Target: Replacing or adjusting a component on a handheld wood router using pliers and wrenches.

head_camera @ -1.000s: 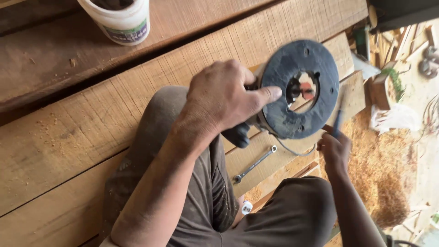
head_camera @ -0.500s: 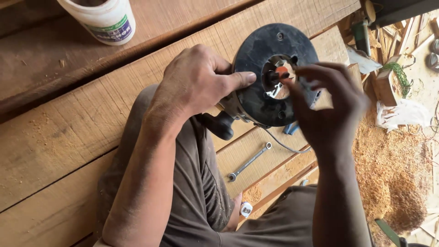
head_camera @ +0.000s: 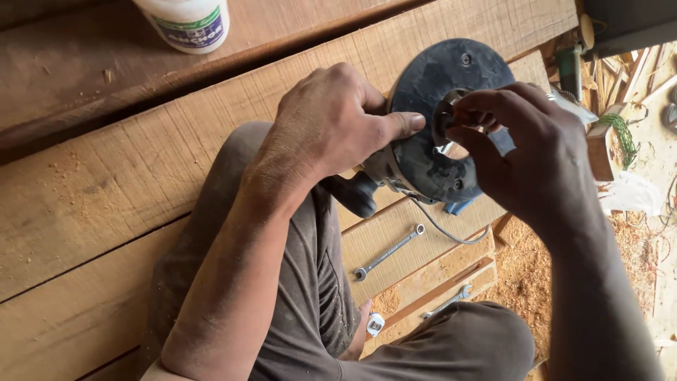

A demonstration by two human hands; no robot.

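My left hand grips the body of a wood router, which is turned so its round black base plate faces me. The thumb lies across the plate's left edge. My right hand reaches in from the right, with its fingertips pinched at the metal collet in the plate's centre hole. What the fingertips hold there is hidden. The router's thin cord hangs below it. My knees in grey-brown trousers are under my arms.
Wide wooden planks run across the left. A silver wrench lies on a board between my legs, a second wrench lower right. A white plastic tub stands top left. Sawdust and wood scraps are at right.
My right hand came up from beside my knee to the router's centre hole and closed its fingers there. The left hand kept its grip as the router shifted slightly in view.
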